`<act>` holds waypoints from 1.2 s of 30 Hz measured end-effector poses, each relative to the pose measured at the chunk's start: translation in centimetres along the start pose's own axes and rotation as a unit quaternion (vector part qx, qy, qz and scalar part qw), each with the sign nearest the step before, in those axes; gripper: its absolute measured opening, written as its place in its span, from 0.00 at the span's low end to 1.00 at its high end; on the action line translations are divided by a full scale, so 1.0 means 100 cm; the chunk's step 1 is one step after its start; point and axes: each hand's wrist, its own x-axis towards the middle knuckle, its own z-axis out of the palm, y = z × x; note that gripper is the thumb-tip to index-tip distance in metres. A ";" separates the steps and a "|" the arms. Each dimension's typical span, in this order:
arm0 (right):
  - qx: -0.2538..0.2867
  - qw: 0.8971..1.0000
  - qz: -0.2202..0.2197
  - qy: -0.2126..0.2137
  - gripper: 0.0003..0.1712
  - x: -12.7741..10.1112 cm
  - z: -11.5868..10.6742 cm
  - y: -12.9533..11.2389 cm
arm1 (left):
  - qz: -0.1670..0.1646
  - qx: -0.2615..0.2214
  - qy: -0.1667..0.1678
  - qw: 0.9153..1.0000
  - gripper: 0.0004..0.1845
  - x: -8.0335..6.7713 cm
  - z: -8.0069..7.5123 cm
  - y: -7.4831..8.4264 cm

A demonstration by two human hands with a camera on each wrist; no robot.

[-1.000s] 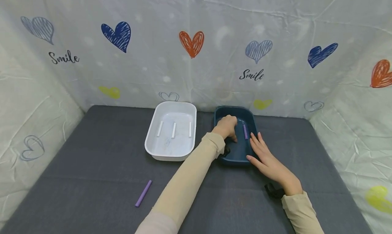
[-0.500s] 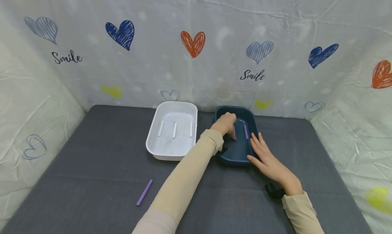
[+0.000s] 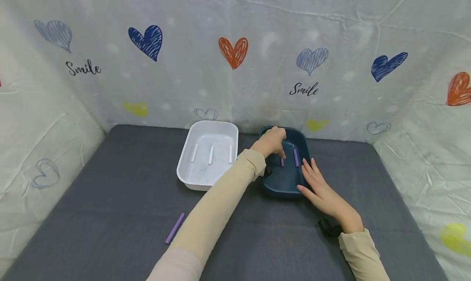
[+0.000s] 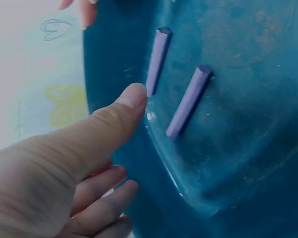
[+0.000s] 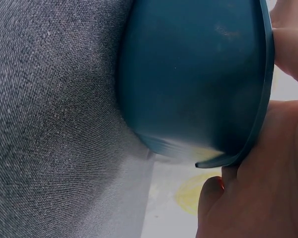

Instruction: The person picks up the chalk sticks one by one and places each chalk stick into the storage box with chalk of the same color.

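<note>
At frame centre, the left hand (image 3: 272, 142) hovered relaxed and empty over two purple sticks (image 3: 295, 157) in the blue tray (image 3: 283, 187), whose rim the flat, open right hand (image 3: 316, 187) touched.

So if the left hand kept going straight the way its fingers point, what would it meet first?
Probably the nearer purple stick on the floor of the blue tray: the left hand hovers over it, thumb tip almost at its end. Depth is unclear.

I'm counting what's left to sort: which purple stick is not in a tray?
The purple stick lying alone on the grey table, near the left sleeve. The other two purple sticks lie inside the dark blue tray.
</note>
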 end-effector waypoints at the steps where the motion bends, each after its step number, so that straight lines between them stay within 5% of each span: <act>1: -0.001 1.000 0.002 0.000 0.44 0.000 0.000 0.000 | 0.006 -0.006 0.003 1.000 0.37 0.000 -0.001 0.000; 13: -0.004 1.000 0.005 -0.001 0.44 0.000 0.000 -0.001 | 0.048 -0.043 0.032 0.997 0.36 -0.014 -0.021 -0.012; 22: -0.006 1.000 0.011 -0.002 0.44 0.000 -0.002 -0.001 | 0.049 -0.024 0.034 0.998 0.39 -0.030 -0.037 -0.015; 36: -0.002 1.000 0.011 -0.002 0.45 0.000 -0.001 -0.001 | 0.075 0.022 0.045 0.996 0.45 -0.066 -0.040 -0.025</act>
